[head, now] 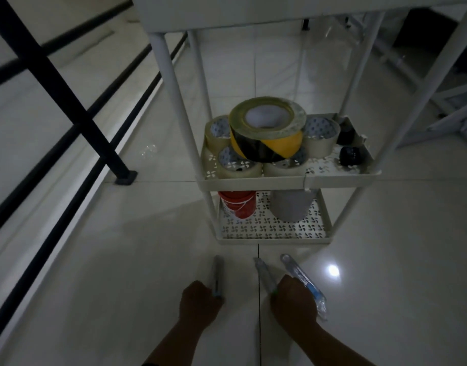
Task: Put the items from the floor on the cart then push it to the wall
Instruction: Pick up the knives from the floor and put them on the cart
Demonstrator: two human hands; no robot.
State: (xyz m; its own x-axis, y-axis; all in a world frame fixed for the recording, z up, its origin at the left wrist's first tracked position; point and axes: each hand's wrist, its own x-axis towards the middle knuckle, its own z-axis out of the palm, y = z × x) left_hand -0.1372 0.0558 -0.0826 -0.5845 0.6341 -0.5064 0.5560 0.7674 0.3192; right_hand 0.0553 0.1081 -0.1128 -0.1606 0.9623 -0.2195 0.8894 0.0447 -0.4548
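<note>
A white three-tier cart stands ahead of me on the tiled floor. Its middle shelf holds several clear tape rolls, a yellow-and-black tape roll stacked on top of them, and two small black items. On the bottom shelf are a red container and a grey container. My left hand is closed on a utility knife low over the floor. My right hand grips a second knife. A third, blue-handled knife lies on the floor beside my right hand.
A black metal railing runs along the left, its post bolted to the floor. White folding-table legs stand at the right rear. A lamp glare shows on the tiles to the right.
</note>
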